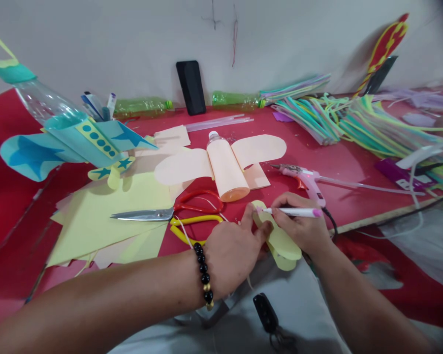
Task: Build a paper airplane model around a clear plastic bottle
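My right hand (300, 223) grips a pen (295, 212), tip at the paper (283, 241); my left hand (232, 255) pinches the paper beside it. Small pink mark (259, 209) done; remaining face bare. Beyond my fingers: bottle (227, 169), wings (258, 150) on, unmarked.

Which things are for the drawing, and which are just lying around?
For the drawing:
pink-ended marker, in the right hand
rounded yellow paper, held by the left hand

Probably just lying around:
phone
black key fob
green bottles
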### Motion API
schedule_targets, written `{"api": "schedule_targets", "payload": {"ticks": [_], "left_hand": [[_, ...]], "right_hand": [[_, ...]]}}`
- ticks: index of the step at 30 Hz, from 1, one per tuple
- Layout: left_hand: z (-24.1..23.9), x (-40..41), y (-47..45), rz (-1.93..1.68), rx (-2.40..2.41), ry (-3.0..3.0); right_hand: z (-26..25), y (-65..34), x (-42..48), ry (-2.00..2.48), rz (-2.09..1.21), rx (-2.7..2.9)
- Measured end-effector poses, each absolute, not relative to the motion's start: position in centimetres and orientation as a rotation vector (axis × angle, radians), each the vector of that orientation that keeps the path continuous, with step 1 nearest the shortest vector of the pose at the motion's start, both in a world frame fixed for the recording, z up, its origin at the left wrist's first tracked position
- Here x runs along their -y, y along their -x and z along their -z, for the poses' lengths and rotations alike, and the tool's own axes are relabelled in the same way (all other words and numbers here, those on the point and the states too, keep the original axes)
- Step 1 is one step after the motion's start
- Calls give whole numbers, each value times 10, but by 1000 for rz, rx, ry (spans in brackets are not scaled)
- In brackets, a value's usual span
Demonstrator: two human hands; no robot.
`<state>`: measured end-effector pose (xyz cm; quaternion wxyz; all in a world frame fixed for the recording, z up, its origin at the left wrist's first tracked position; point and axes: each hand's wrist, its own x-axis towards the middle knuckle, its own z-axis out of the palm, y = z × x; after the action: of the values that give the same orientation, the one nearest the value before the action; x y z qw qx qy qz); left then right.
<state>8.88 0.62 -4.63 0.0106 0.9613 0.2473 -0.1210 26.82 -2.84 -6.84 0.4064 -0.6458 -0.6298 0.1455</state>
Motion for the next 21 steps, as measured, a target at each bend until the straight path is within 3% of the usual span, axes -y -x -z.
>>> {"api": "schedule_targets", "payload": {"ticks": [21], "left_hand": [[44, -7, -89, 391, -772, -2973]], "right_hand": [[70, -268, 28, 1612, -367, 1594]]}}
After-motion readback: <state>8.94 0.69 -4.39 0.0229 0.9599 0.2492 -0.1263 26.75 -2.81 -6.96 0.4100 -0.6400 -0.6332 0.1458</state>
